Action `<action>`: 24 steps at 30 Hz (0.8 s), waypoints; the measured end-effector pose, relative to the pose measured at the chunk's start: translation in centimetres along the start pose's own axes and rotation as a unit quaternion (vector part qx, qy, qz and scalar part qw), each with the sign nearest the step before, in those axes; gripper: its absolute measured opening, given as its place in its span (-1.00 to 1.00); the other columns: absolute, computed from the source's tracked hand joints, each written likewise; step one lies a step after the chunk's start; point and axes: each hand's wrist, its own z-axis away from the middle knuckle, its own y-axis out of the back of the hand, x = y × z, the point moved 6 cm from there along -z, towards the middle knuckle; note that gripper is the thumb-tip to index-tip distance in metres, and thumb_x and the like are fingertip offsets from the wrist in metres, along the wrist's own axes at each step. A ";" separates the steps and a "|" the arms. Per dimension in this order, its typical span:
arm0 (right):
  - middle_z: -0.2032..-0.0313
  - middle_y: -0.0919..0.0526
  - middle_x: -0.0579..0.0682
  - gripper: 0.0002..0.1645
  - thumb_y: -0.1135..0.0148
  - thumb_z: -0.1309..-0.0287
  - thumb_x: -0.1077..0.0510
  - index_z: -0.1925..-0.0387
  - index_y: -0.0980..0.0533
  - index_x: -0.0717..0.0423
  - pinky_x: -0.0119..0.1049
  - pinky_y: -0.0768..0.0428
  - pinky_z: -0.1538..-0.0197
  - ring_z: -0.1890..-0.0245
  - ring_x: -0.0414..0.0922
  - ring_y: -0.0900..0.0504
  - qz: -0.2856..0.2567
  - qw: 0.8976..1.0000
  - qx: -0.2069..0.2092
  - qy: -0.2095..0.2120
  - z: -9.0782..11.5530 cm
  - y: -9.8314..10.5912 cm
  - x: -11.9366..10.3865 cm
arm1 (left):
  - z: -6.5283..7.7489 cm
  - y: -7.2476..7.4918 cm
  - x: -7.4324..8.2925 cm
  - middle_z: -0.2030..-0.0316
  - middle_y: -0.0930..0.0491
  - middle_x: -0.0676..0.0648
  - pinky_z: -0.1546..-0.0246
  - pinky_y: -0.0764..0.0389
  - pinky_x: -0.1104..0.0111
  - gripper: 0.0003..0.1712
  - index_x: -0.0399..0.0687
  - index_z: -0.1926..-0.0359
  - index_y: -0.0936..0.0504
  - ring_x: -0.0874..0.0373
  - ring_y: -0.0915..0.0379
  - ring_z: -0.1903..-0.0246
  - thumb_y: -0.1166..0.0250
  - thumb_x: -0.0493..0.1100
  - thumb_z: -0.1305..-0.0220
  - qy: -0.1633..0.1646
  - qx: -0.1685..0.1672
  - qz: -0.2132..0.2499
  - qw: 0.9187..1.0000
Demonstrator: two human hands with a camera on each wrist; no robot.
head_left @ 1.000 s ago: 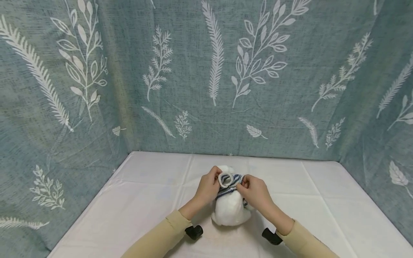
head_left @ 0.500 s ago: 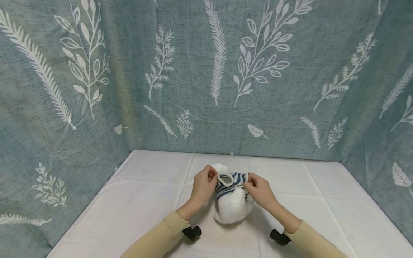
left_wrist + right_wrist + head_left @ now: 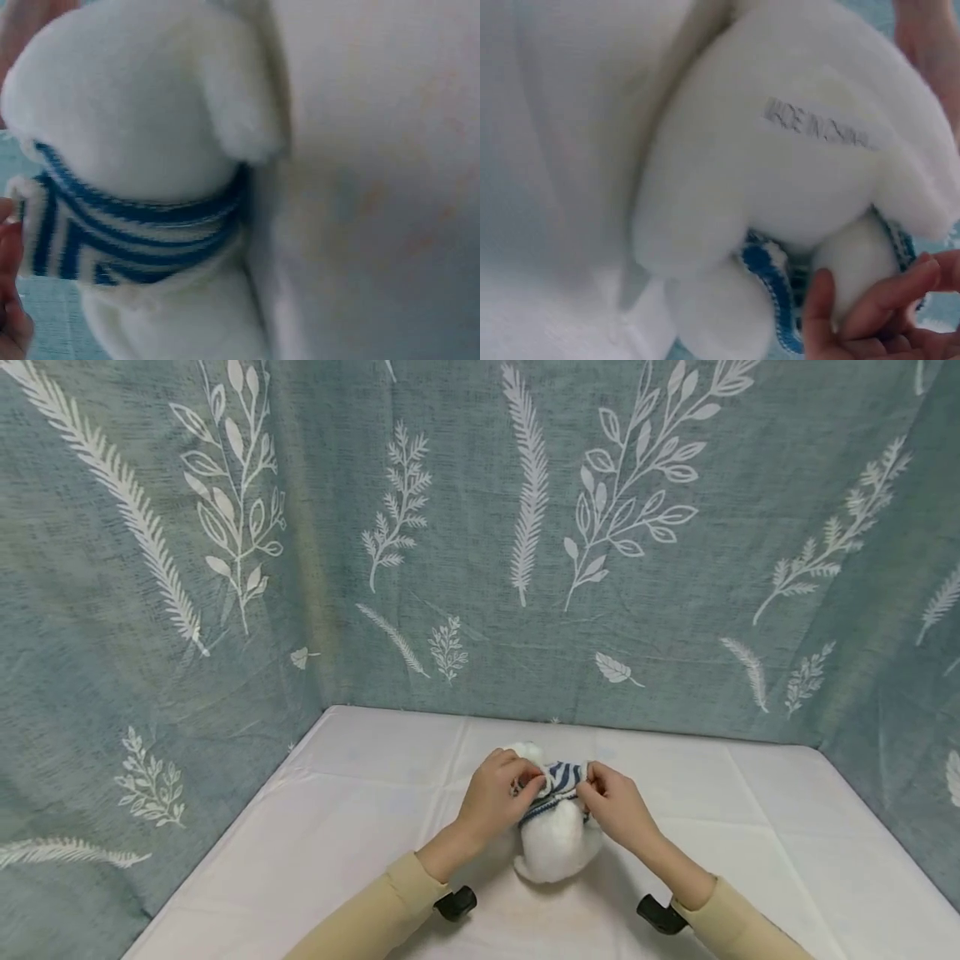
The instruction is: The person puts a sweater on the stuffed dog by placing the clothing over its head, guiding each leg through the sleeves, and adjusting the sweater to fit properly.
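A white plush toy (image 3: 555,847) in a blue-and-white striped knit sweater (image 3: 564,775) stands tilted on the table between my hands. My left hand (image 3: 491,797) pinches the sweater near a white-rimmed opening, its fingers covering much of that ring. My right hand (image 3: 618,806) pinches the sweater's striped edge on the other side. In the left wrist view, the sweater (image 3: 157,236) wraps a band of the white body (image 3: 135,97). The right wrist view shows the toy's underside with a printed label (image 3: 821,127); right fingers (image 3: 877,307) lie beside a white rounded part.
A white cloth covers the table (image 3: 390,777), creased in lines. Behind and at the sides hangs a blue-green curtain (image 3: 480,527) with white leaf prints. Black wrist cameras (image 3: 457,903) sit under both forearms.
The left hand has turned inward, its fingers now over the white-rimmed opening that showed as a wide oval before. The right hand keeps its hold. The head view has swung slightly left.
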 end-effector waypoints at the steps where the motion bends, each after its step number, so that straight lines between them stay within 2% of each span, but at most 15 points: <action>1: 0.68 -0.40 -0.11 -0.80 0.00 -0.17 0.23 0.56 -0.31 0.06 -0.39 -0.29 0.55 0.70 -0.22 -0.31 -0.005 1.000 0.008 0.008 0.0 0.0 0.0 | 0.0 0.2 0.0 0.51 -0.48 0.07 0.44 -0.43 0.52 -0.96 -0.02 0.43 -0.69 0.26 -0.37 0.46 -0.37 -0.20 -0.15 0.008 0.002 -0.014 1.000; 4: 0.68 -0.38 -0.12 -0.82 0.01 -0.18 0.25 0.54 -0.31 0.05 -0.40 -0.29 0.55 0.69 -0.24 -0.30 -0.024 0.999 0.023 0.024 0.0 -0.1 -0.1 | 0.0 0.7 0.2 0.50 -0.40 0.07 0.42 -0.41 0.49 -0.92 0.00 0.48 -0.68 0.25 -0.29 0.45 -0.41 -0.24 -0.08 0.009 -0.003 -0.058 0.998; 6: 0.68 -0.38 -0.12 -0.82 0.03 -0.18 0.27 0.53 -0.31 0.05 -0.40 -0.29 0.54 0.68 -0.25 -0.30 -0.033 0.999 0.027 0.029 0.1 -0.1 -0.1 | 0.0 0.6 0.3 0.47 -0.39 0.06 0.40 -0.42 0.48 -0.89 0.01 0.49 -0.68 0.24 -0.26 0.43 -0.42 -0.30 -0.05 -0.014 -0.015 -0.073 0.997; 10: 0.68 -0.36 -0.13 -0.81 0.03 -0.19 0.26 0.53 -0.31 0.04 -0.40 -0.30 0.53 0.68 -0.26 -0.29 -0.039 0.998 0.019 0.034 0.0 -0.1 -0.4 | 0.0 0.0 1.1 0.41 -0.48 0.03 0.35 -0.45 0.50 -0.84 -0.02 0.45 -0.70 0.21 -0.30 0.40 -0.37 -0.39 -0.07 -0.087 -0.034 -0.081 0.992; 12: 0.68 -0.35 -0.13 -0.80 0.03 -0.20 0.26 0.55 -0.30 0.04 -0.40 -0.30 0.54 0.69 -0.27 -0.26 -0.034 0.998 0.009 0.043 0.0 0.0 -0.5 | -0.1 -0.2 1.6 0.40 -0.56 0.03 0.32 -0.48 0.51 -0.85 -0.03 0.41 -0.71 0.20 -0.36 0.39 -0.34 -0.39 -0.11 -0.106 -0.047 -0.077 0.990; 14: 0.69 -0.34 -0.13 -0.78 0.03 -0.21 0.26 0.56 -0.29 0.04 -0.40 -0.29 0.54 0.70 -0.28 -0.24 -0.030 0.998 -0.001 0.054 -0.1 0.0 -0.7 | -0.3 -0.5 1.8 0.40 -0.63 0.03 0.31 -0.49 0.52 -0.87 -0.05 0.39 -0.72 0.21 -0.41 0.38 -0.33 -0.37 -0.13 -0.108 -0.059 -0.077 0.989; 16: 0.69 -0.32 -0.13 -0.76 0.03 -0.22 0.26 0.57 -0.28 0.05 -0.40 -0.29 0.55 0.71 -0.28 -0.23 -0.029 0.998 -0.011 0.063 -0.2 -0.1 -0.7 | -0.6 -0.6 1.6 0.42 -0.67 0.04 0.33 -0.49 0.53 -0.89 -0.04 0.39 -0.73 0.22 -0.42 0.41 -0.33 -0.34 -0.14 -0.089 -0.066 -0.079 0.991; 19: 0.69 -0.31 -0.13 -0.75 0.04 -0.22 0.28 0.57 -0.27 0.05 -0.40 -0.30 0.55 0.71 -0.29 -0.24 -0.033 0.997 -0.023 0.065 -0.2 -0.2 -0.5 | -0.9 -0.7 0.9 0.46 -0.67 0.05 0.40 -0.46 0.53 -0.90 -0.02 0.41 -0.73 0.24 -0.35 0.49 -0.35 -0.31 -0.13 -0.034 -0.072 -0.084 0.993; 22: 0.68 -0.33 -0.13 -0.77 0.01 -0.22 0.27 0.56 -0.28 0.07 -0.40 -0.32 0.53 0.69 -0.28 -0.27 -0.027 0.998 -0.025 0.046 -0.1 -0.3 -0.2 | -1.1 -1.0 0.1 0.51 -0.66 0.05 0.46 -0.40 0.53 -0.92 -0.01 0.44 -0.74 0.27 -0.27 0.54 -0.37 -0.28 -0.12 0.017 -0.082 -0.073 0.994; 24: 0.66 -0.34 -0.11 -0.78 -0.03 -0.24 0.22 0.53 -0.31 0.07 -0.39 -0.32 0.51 0.67 -0.25 -0.29 -0.010 1.000 -0.016 0.020 0.1 -0.2 -0.1 | -1.2 -1.3 -0.2 0.52 -0.66 0.06 0.47 -0.38 0.53 -0.93 -0.01 0.44 -0.74 0.28 -0.25 0.55 -0.37 -0.26 -0.11 0.031 -0.093 -0.065 0.993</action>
